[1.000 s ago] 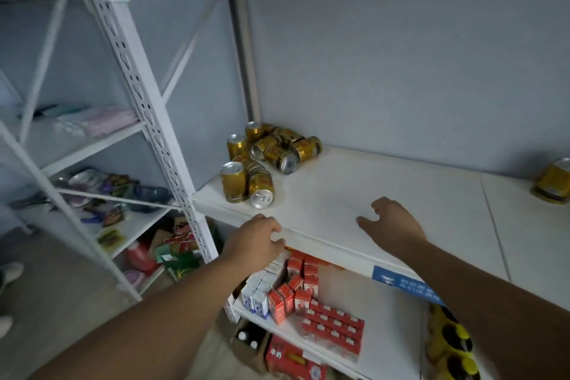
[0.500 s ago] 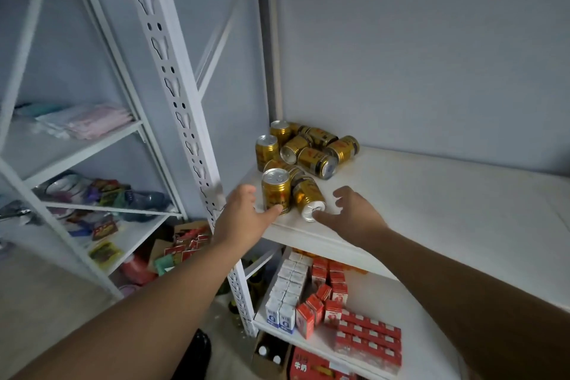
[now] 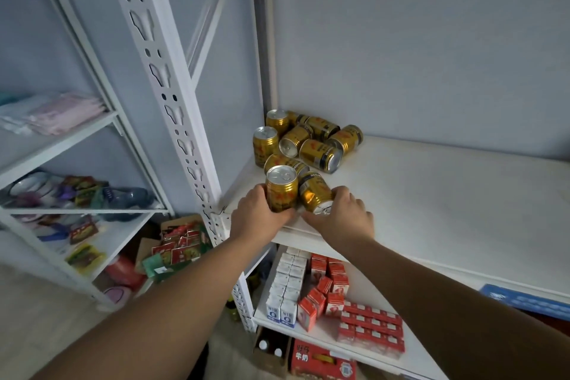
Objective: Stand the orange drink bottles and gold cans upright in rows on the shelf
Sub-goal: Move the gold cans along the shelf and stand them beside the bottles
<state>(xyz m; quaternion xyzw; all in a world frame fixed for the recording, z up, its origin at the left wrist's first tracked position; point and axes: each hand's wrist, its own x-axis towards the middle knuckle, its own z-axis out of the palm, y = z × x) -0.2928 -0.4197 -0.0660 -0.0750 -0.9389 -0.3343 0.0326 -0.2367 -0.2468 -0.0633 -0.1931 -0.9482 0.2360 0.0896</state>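
Note:
Several gold cans (image 3: 311,140) lie heaped in the back left corner of the white shelf (image 3: 431,194); two at the rear left stand upright. At the shelf's front left edge, my left hand (image 3: 259,216) wraps around an upright gold can (image 3: 281,188). Right beside it, a gold can lying on its side (image 3: 314,194) points its lid toward me, and my right hand (image 3: 342,216) grips its near end. No orange bottles are in view.
A perforated white upright (image 3: 172,102) stands just left of the cans. Below the shelf are rows of red and white cartons (image 3: 311,284). A second rack (image 3: 77,194) at left holds packets and dishes. A grey wall backs the shelf.
Both hands moved forward and closed onto the two front cans; before, they hovered open just short of them. The view has come closer to the cans.

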